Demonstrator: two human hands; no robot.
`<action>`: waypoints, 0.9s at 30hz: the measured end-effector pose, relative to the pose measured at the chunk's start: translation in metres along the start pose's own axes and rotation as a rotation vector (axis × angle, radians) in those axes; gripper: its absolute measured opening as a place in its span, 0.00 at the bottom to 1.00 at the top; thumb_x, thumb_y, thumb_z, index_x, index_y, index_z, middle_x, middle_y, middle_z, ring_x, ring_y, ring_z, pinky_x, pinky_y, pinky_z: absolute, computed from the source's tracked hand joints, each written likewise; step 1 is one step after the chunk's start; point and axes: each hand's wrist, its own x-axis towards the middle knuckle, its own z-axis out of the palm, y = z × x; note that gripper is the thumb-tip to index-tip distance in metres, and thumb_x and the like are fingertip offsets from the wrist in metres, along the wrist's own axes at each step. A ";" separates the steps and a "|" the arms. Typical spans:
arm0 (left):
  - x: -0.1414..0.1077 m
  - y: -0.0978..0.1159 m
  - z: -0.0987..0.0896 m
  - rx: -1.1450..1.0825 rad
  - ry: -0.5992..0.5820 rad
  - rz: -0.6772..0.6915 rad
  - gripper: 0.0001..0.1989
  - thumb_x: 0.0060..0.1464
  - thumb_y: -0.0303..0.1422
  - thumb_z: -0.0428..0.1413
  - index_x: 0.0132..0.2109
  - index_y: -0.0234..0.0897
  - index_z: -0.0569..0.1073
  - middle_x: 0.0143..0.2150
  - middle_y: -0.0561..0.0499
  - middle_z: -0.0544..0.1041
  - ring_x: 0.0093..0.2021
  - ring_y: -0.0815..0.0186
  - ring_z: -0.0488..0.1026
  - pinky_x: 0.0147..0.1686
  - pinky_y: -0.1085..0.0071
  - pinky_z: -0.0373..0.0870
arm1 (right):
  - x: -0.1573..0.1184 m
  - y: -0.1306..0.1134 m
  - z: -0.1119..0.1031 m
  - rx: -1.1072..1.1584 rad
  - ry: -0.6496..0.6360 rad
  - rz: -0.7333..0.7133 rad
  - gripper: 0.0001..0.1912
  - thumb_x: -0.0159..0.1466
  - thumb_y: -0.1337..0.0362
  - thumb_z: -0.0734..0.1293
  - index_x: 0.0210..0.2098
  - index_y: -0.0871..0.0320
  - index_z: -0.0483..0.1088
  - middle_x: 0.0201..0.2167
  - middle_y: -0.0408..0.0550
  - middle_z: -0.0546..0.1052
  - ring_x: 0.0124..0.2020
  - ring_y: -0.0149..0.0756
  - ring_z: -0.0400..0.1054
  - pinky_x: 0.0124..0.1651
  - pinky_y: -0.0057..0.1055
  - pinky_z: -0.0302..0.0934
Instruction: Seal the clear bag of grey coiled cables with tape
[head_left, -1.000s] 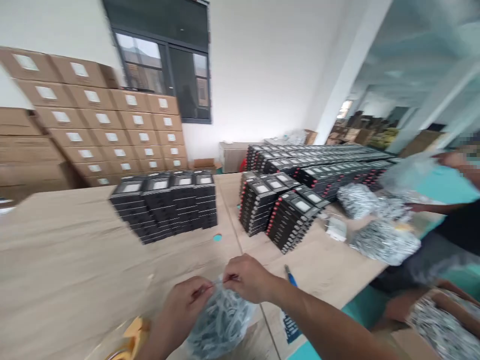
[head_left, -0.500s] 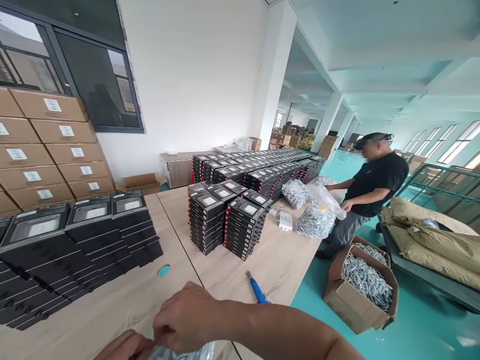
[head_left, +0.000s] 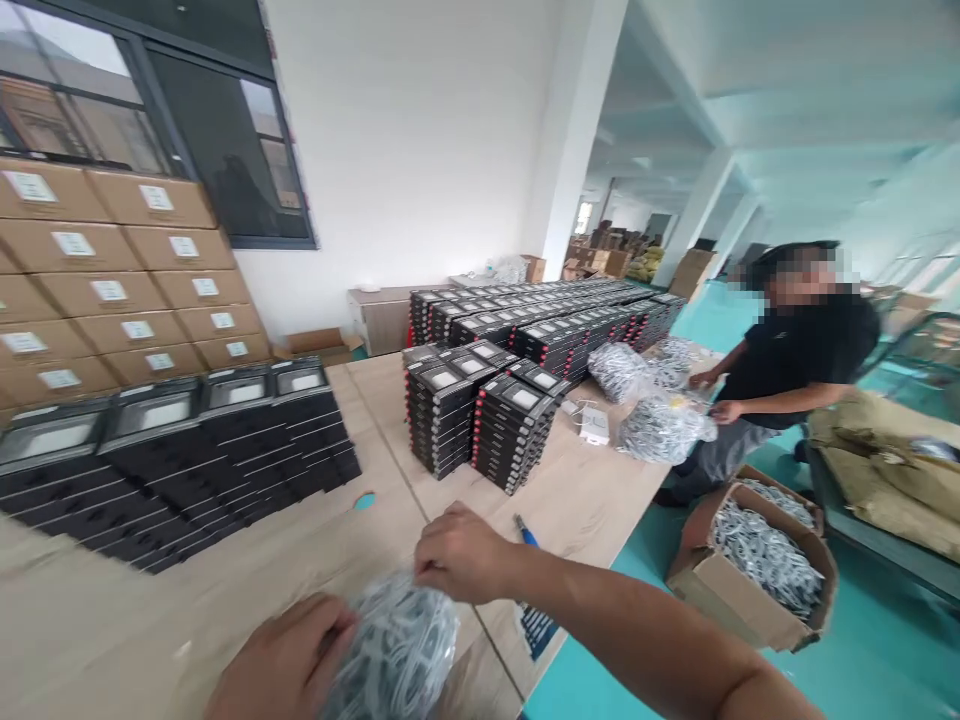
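A clear plastic bag of grey-white coiled cables (head_left: pixel 401 650) is at the table's near edge, between my two hands. My left hand (head_left: pixel 281 660) is closed at its left side, thumb and fingers together on the plastic. At the upper right of the bag, my right hand (head_left: pixel 461 555) has its fingers curled in on the bag's edge. The fingertips of both hands are partly hidden. A blue-handled tool (head_left: pixel 528 534) lies just beyond my right forearm, which covers part of it. Below that forearm a dark printed piece (head_left: pixel 536 630) shows at the table edge.
Black product boxes stand in a left stack (head_left: pixel 225 470), a middle stack (head_left: pixel 480 410) and long rows behind. A co-worker (head_left: pixel 802 350) handles bagged cables (head_left: pixel 664 425) at the right. An open carton of cables (head_left: pixel 765 560) sits on the floor; brown cartons (head_left: pixel 127 270) rise by the window.
My hands have moved up and apart, and more of the cable bag shows between them. The view has shifted left. The co-worker's clear plastic has come down onto the bagged cables.
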 end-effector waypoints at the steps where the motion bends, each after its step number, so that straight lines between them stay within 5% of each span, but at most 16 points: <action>1: 0.001 0.015 -0.006 0.035 -0.009 -0.020 0.17 0.62 0.41 0.45 0.37 0.41 0.77 0.38 0.50 0.75 0.39 0.64 0.73 0.40 0.68 0.67 | -0.003 0.001 0.003 0.026 0.038 -0.008 0.06 0.64 0.62 0.71 0.34 0.59 0.73 0.36 0.43 0.79 0.43 0.32 0.71 0.52 0.34 0.53; 3: 0.006 0.042 -0.013 0.065 -0.020 -0.009 0.15 0.57 0.35 0.51 0.49 0.42 0.76 0.46 0.50 0.75 0.47 0.60 0.71 0.47 0.64 0.62 | -0.006 0.000 0.010 0.100 0.112 -0.018 0.06 0.63 0.64 0.71 0.32 0.59 0.72 0.34 0.43 0.78 0.40 0.32 0.71 0.50 0.34 0.53; 6: 0.012 0.061 -0.012 0.054 -0.124 -0.045 0.09 0.63 0.33 0.50 0.42 0.39 0.76 0.41 0.51 0.74 0.44 0.62 0.70 0.45 0.64 0.60 | -0.010 -0.002 0.015 0.213 0.141 -0.001 0.04 0.61 0.67 0.72 0.32 0.59 0.72 0.32 0.41 0.76 0.37 0.30 0.69 0.50 0.33 0.53; 18: 0.009 0.048 0.000 -0.182 -0.045 -0.044 0.11 0.65 0.33 0.50 0.35 0.37 0.74 0.35 0.53 0.72 0.38 0.67 0.67 0.39 0.69 0.58 | -0.008 -0.001 -0.004 0.413 0.038 0.230 0.05 0.56 0.71 0.75 0.29 0.58 0.75 0.32 0.41 0.77 0.36 0.30 0.68 0.44 0.29 0.57; 27: 0.013 0.058 -0.003 -0.074 -0.038 -0.066 0.04 0.61 0.29 0.54 0.41 0.39 0.73 0.40 0.54 0.72 0.41 0.66 0.67 0.41 0.68 0.58 | -0.008 -0.011 -0.002 0.382 0.077 0.172 0.05 0.58 0.71 0.74 0.29 0.58 0.74 0.32 0.40 0.76 0.37 0.30 0.67 0.51 0.33 0.55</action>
